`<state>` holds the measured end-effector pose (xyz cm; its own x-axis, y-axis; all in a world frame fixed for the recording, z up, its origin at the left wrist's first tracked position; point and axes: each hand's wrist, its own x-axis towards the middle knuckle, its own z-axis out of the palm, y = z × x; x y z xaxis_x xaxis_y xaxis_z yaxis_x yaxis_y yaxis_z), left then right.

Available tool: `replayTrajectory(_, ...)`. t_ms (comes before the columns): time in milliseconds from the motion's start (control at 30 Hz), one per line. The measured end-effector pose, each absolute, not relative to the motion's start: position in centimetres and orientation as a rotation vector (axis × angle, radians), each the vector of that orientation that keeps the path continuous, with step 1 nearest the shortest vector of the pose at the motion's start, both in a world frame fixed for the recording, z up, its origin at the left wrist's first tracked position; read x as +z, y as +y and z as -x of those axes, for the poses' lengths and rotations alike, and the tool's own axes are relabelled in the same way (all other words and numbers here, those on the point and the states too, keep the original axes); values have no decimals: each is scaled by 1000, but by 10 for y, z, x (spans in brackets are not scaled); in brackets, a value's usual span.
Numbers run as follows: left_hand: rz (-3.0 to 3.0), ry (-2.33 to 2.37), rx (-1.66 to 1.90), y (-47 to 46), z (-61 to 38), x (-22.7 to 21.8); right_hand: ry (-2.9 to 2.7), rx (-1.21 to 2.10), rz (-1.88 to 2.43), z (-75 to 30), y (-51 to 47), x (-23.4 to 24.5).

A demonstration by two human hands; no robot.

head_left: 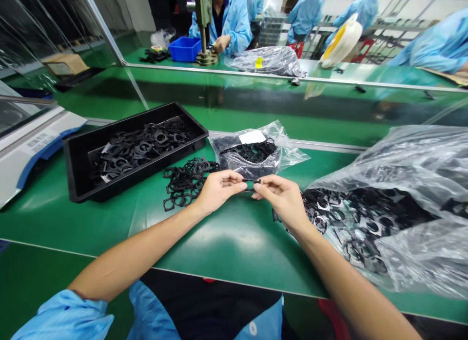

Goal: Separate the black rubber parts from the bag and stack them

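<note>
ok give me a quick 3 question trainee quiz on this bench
1. True or false: both hands pinch one small black part between them.
2. What lies just left of the left hand? A) loose pile of black parts B) blue bin
3. Which side of the green table holds the black tray?

Key: 1 true; 2 A; 3 the left, with the large clear bag by the right hand.

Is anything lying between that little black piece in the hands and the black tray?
Yes: a loose pile of black rings lies on the table between the piece and the tray.
</note>
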<state>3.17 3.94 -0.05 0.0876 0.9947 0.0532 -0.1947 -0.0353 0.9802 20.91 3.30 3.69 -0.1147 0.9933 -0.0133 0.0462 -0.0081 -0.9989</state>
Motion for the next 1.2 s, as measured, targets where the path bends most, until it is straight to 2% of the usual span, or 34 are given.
replayTrajectory(367,-866,916,1135,37,-32,3,-1348,1306,1171,-210,36,38)
replayTrajectory(733,-1163,839,988,44,-18,8,-1323,1318,1170,-210,34,39)
replayTrajectory(1033,-1184,823,1092,47,-19,11,-1200,1424,1168,-207,33,36)
replayTrajectory(1200,-1259,860,1159,44,-25,4,-1296,1303,1188,-208,34,29)
